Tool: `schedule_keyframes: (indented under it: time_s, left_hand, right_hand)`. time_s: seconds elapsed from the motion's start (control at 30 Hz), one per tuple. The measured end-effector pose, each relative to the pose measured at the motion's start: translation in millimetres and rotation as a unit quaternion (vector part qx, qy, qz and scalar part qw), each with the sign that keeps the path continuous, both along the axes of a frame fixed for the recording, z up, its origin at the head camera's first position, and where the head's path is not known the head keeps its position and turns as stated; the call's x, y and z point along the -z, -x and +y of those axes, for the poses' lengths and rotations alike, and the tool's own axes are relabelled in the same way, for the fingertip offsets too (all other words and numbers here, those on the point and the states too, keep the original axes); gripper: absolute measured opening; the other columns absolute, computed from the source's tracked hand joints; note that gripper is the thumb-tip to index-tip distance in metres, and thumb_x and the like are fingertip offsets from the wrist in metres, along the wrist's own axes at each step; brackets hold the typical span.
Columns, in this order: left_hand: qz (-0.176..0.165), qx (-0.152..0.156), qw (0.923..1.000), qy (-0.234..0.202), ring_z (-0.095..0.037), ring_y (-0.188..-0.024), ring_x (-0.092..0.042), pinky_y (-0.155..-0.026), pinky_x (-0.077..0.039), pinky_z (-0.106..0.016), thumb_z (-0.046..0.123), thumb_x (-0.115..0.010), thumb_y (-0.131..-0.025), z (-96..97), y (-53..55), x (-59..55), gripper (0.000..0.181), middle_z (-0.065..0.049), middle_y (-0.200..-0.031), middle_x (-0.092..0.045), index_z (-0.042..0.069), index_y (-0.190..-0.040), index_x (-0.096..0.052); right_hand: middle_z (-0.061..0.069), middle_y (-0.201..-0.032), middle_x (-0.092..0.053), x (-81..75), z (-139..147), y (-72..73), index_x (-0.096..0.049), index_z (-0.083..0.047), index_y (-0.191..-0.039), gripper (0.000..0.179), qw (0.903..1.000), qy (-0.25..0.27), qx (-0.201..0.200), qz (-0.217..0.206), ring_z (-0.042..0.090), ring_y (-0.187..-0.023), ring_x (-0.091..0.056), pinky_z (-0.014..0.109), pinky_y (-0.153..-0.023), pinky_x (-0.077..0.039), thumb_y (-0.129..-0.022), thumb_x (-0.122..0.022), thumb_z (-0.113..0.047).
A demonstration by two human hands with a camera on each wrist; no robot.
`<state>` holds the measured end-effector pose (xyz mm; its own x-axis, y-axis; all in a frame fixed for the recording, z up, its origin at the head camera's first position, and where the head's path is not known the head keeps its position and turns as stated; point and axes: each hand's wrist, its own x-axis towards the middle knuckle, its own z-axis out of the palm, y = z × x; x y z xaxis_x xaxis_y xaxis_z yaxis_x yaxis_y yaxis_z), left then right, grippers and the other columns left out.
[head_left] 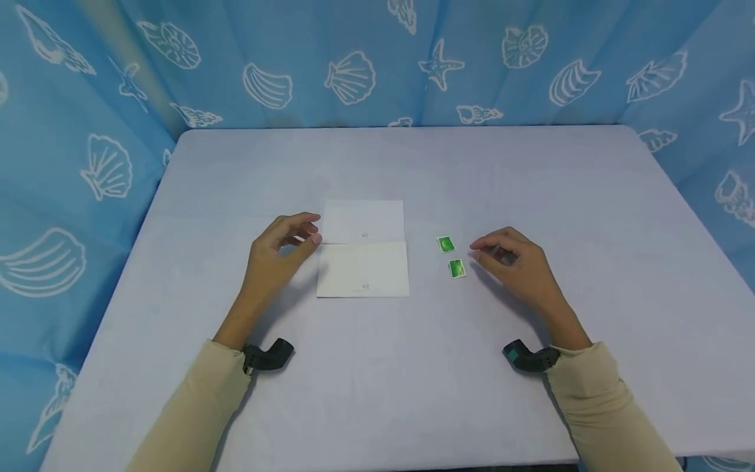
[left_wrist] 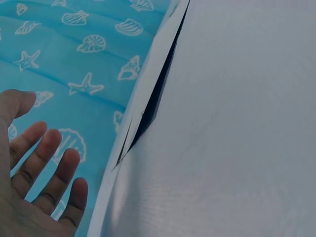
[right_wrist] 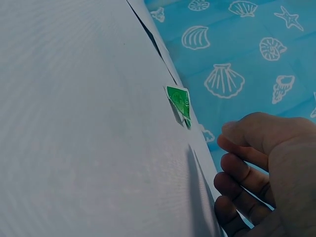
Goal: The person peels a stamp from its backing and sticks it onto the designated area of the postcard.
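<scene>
Two white paper rectangles, the far one [head_left: 363, 219] and the near one [head_left: 362, 270], lie edge to edge on the table, each bearing a small dark mark. At their left side is my left hand [head_left: 282, 246], its thumb and fingertips close to the paper's edge. The left wrist view shows this hand's fingers [left_wrist: 65, 173] spread, holding nothing. Two small green stamp-like pieces with pale borders, one farther [head_left: 445, 244] and one nearer [head_left: 457, 268], lie right of the paper. Just right of them, my right hand [head_left: 514, 263] has loosely bent fingers, with nothing visible between them.
A white cloth [head_left: 377, 387] covers the table. Blue curtains [head_left: 307, 33] with white shell prints stand along the back and sides. Each wrist wears a dark camera mount, the left one [head_left: 270, 355] and the right one [head_left: 531, 358], low over the cloth.
</scene>
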<state>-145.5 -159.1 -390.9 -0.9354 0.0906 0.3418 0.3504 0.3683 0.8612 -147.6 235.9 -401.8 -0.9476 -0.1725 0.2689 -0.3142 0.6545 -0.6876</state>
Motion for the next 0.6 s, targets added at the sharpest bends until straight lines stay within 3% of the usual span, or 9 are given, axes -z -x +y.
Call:
schedule_keyframes:
  time_s: [0.47,0.53,0.6]
  left_hand:
    - [0.008,-0.003,0.9998,0.020,-0.006,-0.094,-0.055,-0.082,-0.047,-0.033,0.039,-0.063,-0.085,5.0,-4.6,1.6,0.035,0.008,-0.107,-0.058,0.030,-0.119,-0.059]
    - [0.008,0.002,0.9998,0.017,-0.009,-0.094,-0.056,-0.083,-0.047,-0.036,0.034,-0.064,-0.086,7.4,-9.1,-8.0,0.035,0.003,-0.106,-0.059,0.026,-0.120,-0.059]
    - [0.009,0.005,0.9998,0.015,-0.008,-0.094,-0.056,-0.083,-0.047,-0.036,0.034,-0.064,-0.086,7.5,-9.2,-10.3,0.035,0.003,-0.105,-0.059,0.026,-0.120,-0.059]
  right_hand:
    - [-0.014,-0.094,-0.058,3.1,1,-5.0,-0.070,-0.021,-0.095,0.016,0.9999,0.008,-0.007,0.008,0.005,-0.082,-0.052,0.021,-0.069,-0.043,-0.083,-0.068,-0.031]
    - [-0.014,-0.095,-0.058,2.4,1,-4.3,-0.070,-0.021,-0.095,0.016,0.9998,0.010,-0.012,0.012,0.005,-0.082,-0.052,0.022,-0.069,-0.043,-0.083,-0.068,-0.030]
    - [-0.014,-0.094,-0.058,1.2,0,-3.4,-0.070,-0.021,-0.095,0.015,0.9996,0.015,-0.016,0.015,0.005,-0.082,-0.053,0.022,-0.069,-0.044,-0.083,-0.069,-0.029]
